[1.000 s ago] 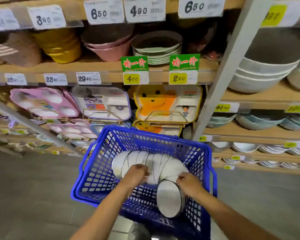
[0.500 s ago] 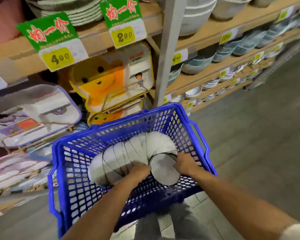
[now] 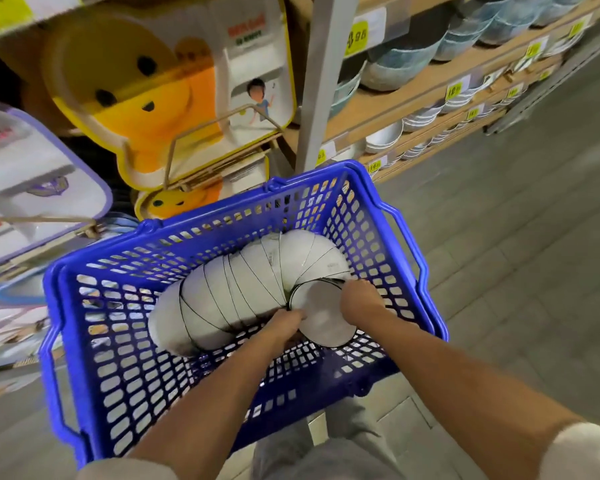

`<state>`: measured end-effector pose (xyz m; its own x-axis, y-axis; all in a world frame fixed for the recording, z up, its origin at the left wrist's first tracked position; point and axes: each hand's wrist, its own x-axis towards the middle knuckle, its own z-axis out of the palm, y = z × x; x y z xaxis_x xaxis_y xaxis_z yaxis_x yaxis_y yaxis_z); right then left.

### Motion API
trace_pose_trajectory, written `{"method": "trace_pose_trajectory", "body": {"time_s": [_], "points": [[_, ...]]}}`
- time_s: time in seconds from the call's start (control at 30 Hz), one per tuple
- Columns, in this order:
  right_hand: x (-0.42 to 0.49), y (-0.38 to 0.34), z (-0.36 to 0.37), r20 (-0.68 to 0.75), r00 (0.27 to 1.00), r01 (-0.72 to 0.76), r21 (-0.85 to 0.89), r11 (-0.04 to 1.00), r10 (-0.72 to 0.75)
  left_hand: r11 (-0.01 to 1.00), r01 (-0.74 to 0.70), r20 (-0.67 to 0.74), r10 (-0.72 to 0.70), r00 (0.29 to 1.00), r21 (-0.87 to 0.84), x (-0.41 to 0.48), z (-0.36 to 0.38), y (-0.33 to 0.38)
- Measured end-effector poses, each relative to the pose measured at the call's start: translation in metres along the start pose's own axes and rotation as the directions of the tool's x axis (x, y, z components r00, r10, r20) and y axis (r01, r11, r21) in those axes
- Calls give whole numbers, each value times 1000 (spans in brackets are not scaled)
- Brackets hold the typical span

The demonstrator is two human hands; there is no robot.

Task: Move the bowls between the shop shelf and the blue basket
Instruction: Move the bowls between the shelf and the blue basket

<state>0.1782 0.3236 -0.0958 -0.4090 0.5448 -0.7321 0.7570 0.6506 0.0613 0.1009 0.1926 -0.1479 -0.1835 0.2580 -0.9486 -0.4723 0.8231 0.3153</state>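
Blue basket (image 3: 125, 375): it stands low in front of the person, close before the shelves.
White bowls (image 3: 236, 289): a nested row with thin dark rims lies on its side in the basket. It curves from 9 o'clock, over 12, down to 3 o'clock.
End bowl (image 3: 321, 318): it is the last one of the row, at about 4 o'clock in the basket, and its open mouth faces the person.
Left hand (image 3: 284, 327): the fingers are curled on the rim of the end bowl at its 8 o'clock side.
Right hand (image 3: 361, 303): it grips the same rim at about 2 o'clock, fingers bent over the edge.
Shop shelf (image 3: 413, 88): wooden boards at 1 o'clock from the basket carry blue-grey bowls (image 3: 395, 64), right of a grey post (image 3: 321, 81). Yellow bear trays (image 3: 146, 98) hang at 11 o'clock.
Step in hand: I judge that both hands take hold of the row at its near end. Whether to lift it out or to settle it, I cannot tell.
Next move: a lift needs the two hands to press inward together, because the loose row can slide apart and the bowls may knock each other.
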Motion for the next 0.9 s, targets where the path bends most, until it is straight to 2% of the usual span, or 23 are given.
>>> {"method": "trace_pose_trajectory", "body": {"time_s": [0.27, 0.6, 0.77, 0.83, 0.9], "points": [[-8, -3, -11, 37, 999, 28, -47, 999, -26, 995, -37, -35, 34, 999, -95, -11, 8, -1], [-33, -7, -47, 116, 993, 21, 78, 997, -30, 994, -84, -69, 79, 994, -66, -42, -2, -7], [-52, -14, -76, 213, 976, 0, 234, 972, -51, 955, -152, -100, 130, 986, -254, -69, -17, -6], [-59, -15, -88, 314, 947, -76, 425, 902, -68, 898, -186, -65, 174, 983, -399, -82, -26, -7], [-71, -15, -107, 388, 916, -135, 535, 834, -101, 828, -228, -63, 228, 972, -512, -96, -34, -8]]}}
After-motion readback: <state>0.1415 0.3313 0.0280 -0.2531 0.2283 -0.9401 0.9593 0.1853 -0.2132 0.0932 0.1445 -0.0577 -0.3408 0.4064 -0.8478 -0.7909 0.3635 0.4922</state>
